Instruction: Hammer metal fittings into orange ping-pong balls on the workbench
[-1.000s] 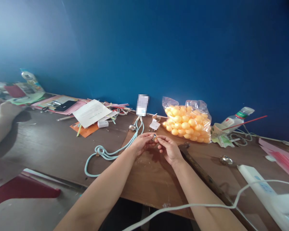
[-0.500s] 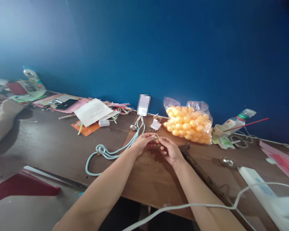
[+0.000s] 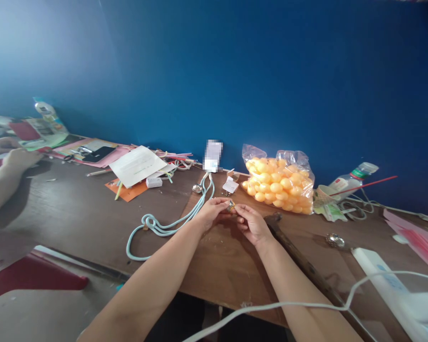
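Observation:
Between my two hands is a small shiny silver-coloured piece with a bit of yellow on its right side; its kind is too small to make out. My left hand pinches it from the left with thumb and forefinger. From the right, my right hand has its thumb and forefinger closed at the yellow edge. Just beyond my fingers lie a small open box and tiny bits. A light blue cord loops on the table left of my hands, near a round silver ornament.
A bag of orange balls stands against the blue wall. Further right are a plastic bottle, another silver ornament and a power strip. A white cable crosses in front. At far left are a co-worker's hands.
My hands stay in nearly the same place, with the right fingers shifted slightly and more yellow showing at the silver piece. The co-worker's hands have moved a little.

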Demonstrator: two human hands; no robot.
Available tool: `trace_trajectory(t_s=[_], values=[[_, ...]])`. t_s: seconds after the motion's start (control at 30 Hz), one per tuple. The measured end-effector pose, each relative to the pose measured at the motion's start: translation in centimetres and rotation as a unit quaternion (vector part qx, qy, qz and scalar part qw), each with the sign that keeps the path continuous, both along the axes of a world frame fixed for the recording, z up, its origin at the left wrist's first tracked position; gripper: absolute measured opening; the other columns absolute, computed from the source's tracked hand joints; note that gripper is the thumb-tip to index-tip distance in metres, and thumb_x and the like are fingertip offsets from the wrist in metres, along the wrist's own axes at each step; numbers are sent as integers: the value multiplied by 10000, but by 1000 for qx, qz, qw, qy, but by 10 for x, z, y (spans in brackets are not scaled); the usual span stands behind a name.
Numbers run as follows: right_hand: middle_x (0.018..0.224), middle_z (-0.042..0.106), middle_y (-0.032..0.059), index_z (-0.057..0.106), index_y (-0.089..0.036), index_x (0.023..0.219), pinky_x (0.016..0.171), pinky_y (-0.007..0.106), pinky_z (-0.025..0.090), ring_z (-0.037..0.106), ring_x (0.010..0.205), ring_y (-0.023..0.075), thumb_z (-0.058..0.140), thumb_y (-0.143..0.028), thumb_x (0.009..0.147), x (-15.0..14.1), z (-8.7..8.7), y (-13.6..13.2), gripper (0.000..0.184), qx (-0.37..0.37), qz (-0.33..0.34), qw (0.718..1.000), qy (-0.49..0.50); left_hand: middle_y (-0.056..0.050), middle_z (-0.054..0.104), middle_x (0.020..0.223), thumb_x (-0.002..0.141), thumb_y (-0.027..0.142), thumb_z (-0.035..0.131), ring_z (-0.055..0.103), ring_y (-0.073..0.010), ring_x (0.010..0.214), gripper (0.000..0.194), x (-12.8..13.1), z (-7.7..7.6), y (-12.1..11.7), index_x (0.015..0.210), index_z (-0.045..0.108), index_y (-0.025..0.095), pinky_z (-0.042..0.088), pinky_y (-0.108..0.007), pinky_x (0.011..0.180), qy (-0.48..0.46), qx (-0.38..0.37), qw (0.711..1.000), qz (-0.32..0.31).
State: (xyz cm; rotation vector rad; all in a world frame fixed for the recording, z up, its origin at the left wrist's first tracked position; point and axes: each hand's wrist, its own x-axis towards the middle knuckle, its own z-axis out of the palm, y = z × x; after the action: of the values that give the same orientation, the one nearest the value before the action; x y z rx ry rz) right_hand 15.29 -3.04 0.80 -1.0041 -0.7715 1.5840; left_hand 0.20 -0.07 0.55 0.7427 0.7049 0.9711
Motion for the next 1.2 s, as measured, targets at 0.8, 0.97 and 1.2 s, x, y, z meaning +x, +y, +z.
trace_trajectory(t_s=[0.8,0.97,1.2], values=[[746,618,-18,640,-178,751,370,137,175,356,475,15,827,-323,620,-1,1,-2,270,21,0,999,-27,-64,670,741,796,190,688,642,-120,676,147,1,3,-3,907,665,97,539,-245,689,14,13,1000,12],[753,614,-10,641,-173,746,358,143,172,340,468,19,830,-327,610,-1,1,-2,279,20,1,999,-27,-66,670,745,752,239,743,644,-122,689,212,0,4,-3,893,674,96,535,-242,693,21,21,1000,7],[716,597,-10,621,-177,722,343,150,176,322,445,22,820,-345,630,0,1,-3,276,16,9,999,-26,-78,681,742,782,215,716,650,-118,664,165,0,7,-4,878,663,91,532,-221,656,12,6,1000,5]])
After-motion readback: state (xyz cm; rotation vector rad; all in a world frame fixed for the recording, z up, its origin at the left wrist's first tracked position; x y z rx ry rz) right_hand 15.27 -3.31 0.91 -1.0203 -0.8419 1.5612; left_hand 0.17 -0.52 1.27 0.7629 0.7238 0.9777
